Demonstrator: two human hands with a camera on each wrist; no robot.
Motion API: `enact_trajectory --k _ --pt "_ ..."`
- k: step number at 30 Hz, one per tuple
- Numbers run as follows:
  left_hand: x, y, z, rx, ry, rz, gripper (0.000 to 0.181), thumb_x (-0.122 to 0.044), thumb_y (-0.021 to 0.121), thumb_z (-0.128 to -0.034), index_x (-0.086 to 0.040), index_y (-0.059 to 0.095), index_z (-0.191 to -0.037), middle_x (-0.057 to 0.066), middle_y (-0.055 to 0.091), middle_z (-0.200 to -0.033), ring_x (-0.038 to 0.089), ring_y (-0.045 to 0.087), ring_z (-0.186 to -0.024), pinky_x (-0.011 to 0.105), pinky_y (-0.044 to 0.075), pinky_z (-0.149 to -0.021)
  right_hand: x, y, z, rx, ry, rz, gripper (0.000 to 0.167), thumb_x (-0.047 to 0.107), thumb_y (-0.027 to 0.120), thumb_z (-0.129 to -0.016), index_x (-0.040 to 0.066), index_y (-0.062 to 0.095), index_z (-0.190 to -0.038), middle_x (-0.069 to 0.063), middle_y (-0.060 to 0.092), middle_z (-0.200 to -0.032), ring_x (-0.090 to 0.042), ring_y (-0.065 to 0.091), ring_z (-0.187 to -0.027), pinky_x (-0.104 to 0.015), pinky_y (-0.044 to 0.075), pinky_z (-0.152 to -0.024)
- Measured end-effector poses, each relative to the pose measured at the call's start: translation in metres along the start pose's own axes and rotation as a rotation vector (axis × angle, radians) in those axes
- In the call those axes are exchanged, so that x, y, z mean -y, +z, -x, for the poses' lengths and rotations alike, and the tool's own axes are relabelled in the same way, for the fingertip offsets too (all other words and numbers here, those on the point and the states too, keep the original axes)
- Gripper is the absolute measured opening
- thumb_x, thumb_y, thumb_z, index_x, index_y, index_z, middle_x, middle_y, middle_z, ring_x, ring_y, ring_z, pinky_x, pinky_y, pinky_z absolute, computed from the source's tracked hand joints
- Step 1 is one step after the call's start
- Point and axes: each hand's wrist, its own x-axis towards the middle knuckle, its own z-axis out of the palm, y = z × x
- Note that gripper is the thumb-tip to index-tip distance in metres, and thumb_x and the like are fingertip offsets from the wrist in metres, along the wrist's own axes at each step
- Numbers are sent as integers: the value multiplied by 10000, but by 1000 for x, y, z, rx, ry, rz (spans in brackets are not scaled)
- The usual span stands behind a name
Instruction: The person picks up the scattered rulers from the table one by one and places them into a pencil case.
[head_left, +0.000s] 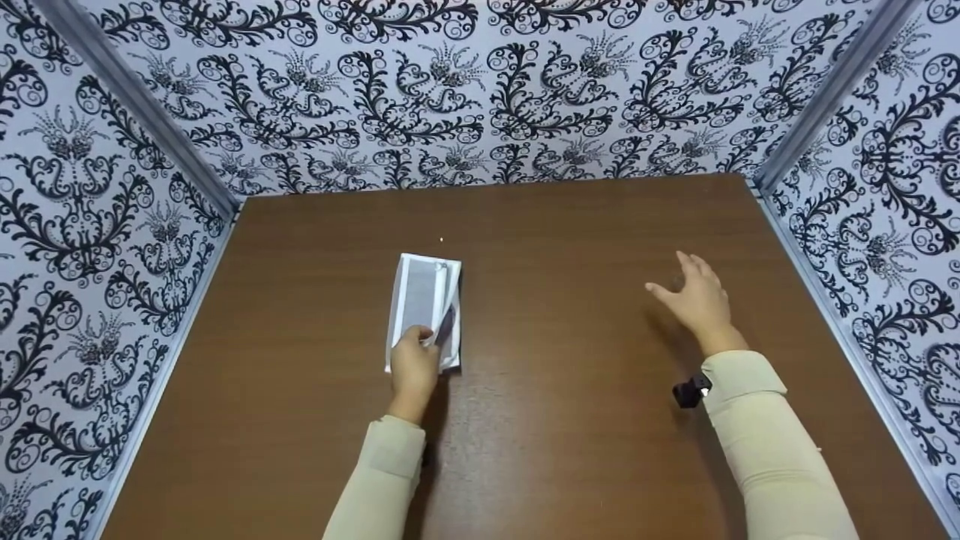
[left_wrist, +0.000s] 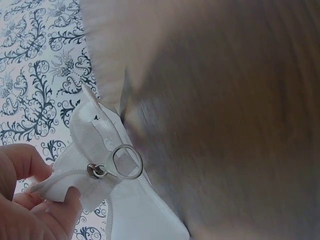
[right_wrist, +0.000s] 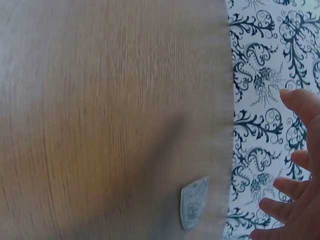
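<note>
A flat white zip pouch [head_left: 424, 292] with a grey mesh panel lies toward the left of the brown table. My left hand [head_left: 415, 367] pinches its near edge between thumb and fingers. The left wrist view shows the pouch's zipper end, where a metal ring pull [left_wrist: 127, 162] hangs from the slider beside the gripping fingers. The far right of the table has my right hand [head_left: 694, 300] above it, fingers spread and holding nothing. In the right wrist view, a small grey pointed piece [right_wrist: 194, 203] lies on the wood near that hand; its kind is unclear.
The wooden table [head_left: 555, 420] is bordered at the back and sides by walls covered in black-and-white scroll-pattern paper [head_left: 450, 90]. Grey strips run along the side edges. A tiny bright speck [head_left: 441, 239] shows beyond the pouch. A small black device [head_left: 690, 391] sits at the right wrist.
</note>
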Motion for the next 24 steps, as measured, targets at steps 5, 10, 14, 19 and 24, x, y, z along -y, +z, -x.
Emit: enact_trajectory --k 5,10,14,19,24 --pt "0 0 0 -1 1 0 250 39 572 -756 27 665 -988 184 705 -920 331 654 -809 455 516 -737 -12 -4 -1 -7 36 -49 899 452 655 -872 -21 222 -1503 -330 215 -1509 -528 229 -1356 -668 212 -1053" --pt "0 0 0 -13 9 -9 240 43 580 -749 25 664 -973 187 704 -925 347 655 -826 461 513 -743 -24 -5 -2 -13 60 -125 890 341 696 -864 -52 208 -1496 -355 200 -1502 -530 210 -1365 -625 200 -1087" --pt "0 1 0 -12 8 -13 235 45 574 -759 20 671 -972 183 706 -928 334 653 -813 450 514 -733 -32 -6 -2 0 86 -140 889 309 695 -861 -54 192 -1497 -371 180 -1499 -537 185 -1369 -629 183 -1092" --pt "1 2 -1 -8 10 -17 224 42 574 -771 18 676 -969 182 706 -928 325 652 -807 443 513 -727 -39 -8 -1 24 113 -173 876 269 681 -872 -55 164 -1501 -378 156 -1501 -543 162 -1373 -636 166 -1093" --pt "1 2 0 -12 15 -15 222 49 572 -765 20 672 -961 183 704 -910 328 647 -789 440 512 -713 -42 -8 -2 42 122 -208 878 256 678 -880 -52 144 -1505 -379 146 -1504 -544 154 -1374 -634 162 -1095"
